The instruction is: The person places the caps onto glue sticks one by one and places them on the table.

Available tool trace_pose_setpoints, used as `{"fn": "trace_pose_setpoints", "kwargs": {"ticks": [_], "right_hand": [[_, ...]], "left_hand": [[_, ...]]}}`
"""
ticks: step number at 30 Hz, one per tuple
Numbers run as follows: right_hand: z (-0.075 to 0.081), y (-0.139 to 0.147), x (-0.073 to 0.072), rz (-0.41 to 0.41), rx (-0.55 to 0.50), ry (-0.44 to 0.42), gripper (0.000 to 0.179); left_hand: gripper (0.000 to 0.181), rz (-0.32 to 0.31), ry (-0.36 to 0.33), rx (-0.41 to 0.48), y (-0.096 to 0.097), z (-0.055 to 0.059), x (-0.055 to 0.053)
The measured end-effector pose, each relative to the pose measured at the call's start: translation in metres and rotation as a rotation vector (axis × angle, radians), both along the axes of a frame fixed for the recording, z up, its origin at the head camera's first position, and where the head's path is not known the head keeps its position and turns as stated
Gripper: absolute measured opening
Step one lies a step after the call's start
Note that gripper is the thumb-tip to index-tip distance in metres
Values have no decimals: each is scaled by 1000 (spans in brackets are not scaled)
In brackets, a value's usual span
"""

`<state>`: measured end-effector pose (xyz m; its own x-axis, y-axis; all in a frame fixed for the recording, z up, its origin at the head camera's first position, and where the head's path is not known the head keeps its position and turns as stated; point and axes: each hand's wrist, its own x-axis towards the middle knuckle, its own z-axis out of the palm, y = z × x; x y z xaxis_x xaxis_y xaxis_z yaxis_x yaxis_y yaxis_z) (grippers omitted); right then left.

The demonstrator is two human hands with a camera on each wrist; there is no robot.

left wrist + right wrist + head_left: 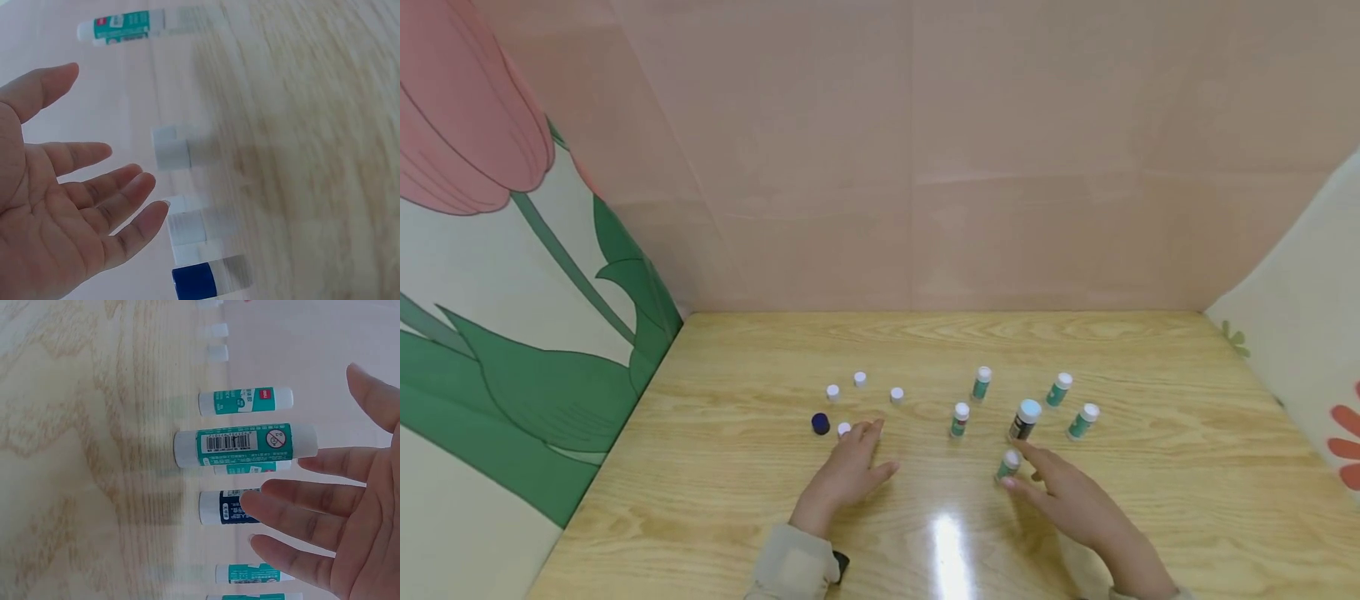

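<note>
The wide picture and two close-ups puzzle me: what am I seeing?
A person, not a robot, is working bare-handed. A head-worn camera takes the wide picture; a camera on each wrist takes a close-up. On the table stand five green tubes and a dark one; left of them are white caps and a dark blue cap. The left hand is open by the caps, gripping nothing. The right hand is open by the nearest green tube; whether it touches is unclear.
</note>
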<state>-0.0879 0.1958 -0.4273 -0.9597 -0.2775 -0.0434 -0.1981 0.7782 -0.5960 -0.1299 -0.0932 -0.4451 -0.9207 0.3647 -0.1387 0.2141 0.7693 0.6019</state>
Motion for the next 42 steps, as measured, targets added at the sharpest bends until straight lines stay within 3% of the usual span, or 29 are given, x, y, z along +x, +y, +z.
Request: {"fn": "trace_pose_setpoints", "kwargs": {"ticks": [6,20,42], "right_hand": [[-3,0,-1,-11,-18,-42,61],[-7,-2,-2,-33,-70,-81,62],[-15,-5,-7,-78,-79,-65,59]], "left_hand": [[65,16,-28,-8,0,-4,-2],[63,17,-17,13,-2,-13,-5],[61,-8,-3,-19,0,-12,-8]]}}
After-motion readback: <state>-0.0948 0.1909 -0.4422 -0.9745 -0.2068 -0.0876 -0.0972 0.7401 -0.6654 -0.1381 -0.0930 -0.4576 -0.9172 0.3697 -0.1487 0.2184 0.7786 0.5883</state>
